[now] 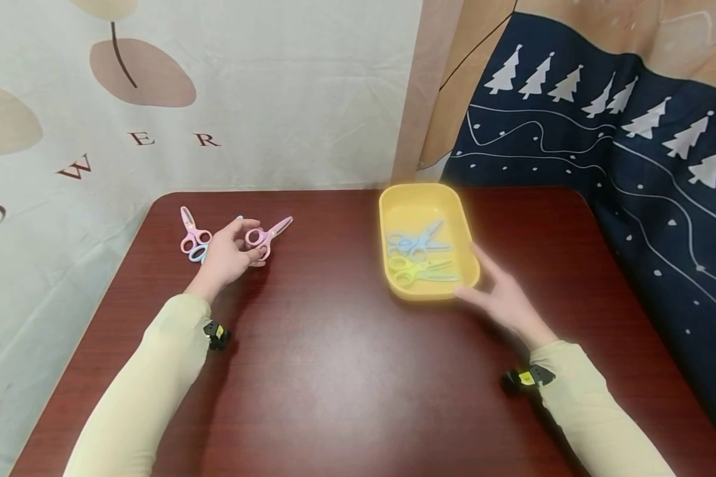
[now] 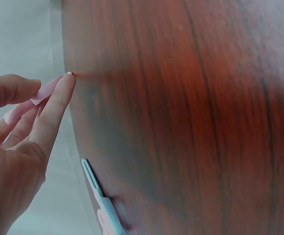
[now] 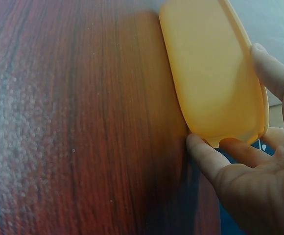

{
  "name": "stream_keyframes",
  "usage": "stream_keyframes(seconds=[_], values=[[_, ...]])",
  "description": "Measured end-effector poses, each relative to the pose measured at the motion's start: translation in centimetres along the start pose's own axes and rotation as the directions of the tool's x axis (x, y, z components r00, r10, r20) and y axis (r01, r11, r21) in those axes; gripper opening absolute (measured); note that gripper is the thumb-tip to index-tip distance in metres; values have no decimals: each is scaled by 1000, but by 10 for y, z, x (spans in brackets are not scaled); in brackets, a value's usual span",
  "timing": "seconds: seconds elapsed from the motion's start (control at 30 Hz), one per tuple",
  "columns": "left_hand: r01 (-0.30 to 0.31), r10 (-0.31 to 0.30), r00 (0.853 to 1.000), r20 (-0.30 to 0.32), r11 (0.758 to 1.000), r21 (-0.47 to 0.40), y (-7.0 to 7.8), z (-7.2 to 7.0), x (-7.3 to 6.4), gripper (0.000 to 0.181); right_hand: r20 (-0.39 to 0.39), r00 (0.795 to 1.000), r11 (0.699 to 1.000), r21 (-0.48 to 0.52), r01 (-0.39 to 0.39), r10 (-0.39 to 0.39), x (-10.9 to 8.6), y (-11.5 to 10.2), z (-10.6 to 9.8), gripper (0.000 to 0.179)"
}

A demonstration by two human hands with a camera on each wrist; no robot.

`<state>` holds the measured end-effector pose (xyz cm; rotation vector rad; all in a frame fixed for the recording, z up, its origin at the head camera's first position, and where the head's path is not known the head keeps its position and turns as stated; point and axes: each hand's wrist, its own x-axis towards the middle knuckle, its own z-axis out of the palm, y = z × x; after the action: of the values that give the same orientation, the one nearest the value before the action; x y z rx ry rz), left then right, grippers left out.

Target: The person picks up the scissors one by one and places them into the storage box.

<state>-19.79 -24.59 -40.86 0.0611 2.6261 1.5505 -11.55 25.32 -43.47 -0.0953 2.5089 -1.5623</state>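
Nearest: forearms in pale yellow-green fabric sleeves [image 1: 149, 371], stretched fwd over dark-red, wood-grain, semi-gloss tabletop [image 1: 334, 371]. R hand [image 1: 504, 298]: thumb & fingers set apart round near R corner of rounded-rect. yellow tray [image 1: 420, 201], smooth, prob. plastic; grip holds its wall. Inside tray: pale-blue scissors [image 1: 426, 242] & yellow-green scissors [image 1: 414, 269]. L hand [image 1: 227, 252]: reaching across tabletop's far L part; grip pinches pink scissors [image 1: 268, 236] btwn thumb & fingers. Just L of it: second pink pair [image 1: 191, 230] w/ light-blue pair [image 2: 108, 210]. Beyond: off-white cloth [image 1: 298, 119] w/ lettering, navy cloth [image 1: 531, 126] w/ white trees.
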Motion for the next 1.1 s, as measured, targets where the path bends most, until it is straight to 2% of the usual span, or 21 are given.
stream_keyframes(seconds=[0.3,0.63,0.9,1.1], values=[[-14,14,1000,-15,999,43,6,4,0,53,-5,1000,1000,7,7,-7,0,1,0,98],[-56,56,998,-7,998,-6,15,9,-2,54,-6,1000,1000,6,1,-1,0,0,1,98],[-49,49,998,28,999,-7,26,17,-4,56,-15,1000,999,-32,-2,1,2,2,1,98],[-85,87,996,32,995,-52,27,24,0,53,-13,1000,1000,-27,3,-3,2,3,-1,98]])
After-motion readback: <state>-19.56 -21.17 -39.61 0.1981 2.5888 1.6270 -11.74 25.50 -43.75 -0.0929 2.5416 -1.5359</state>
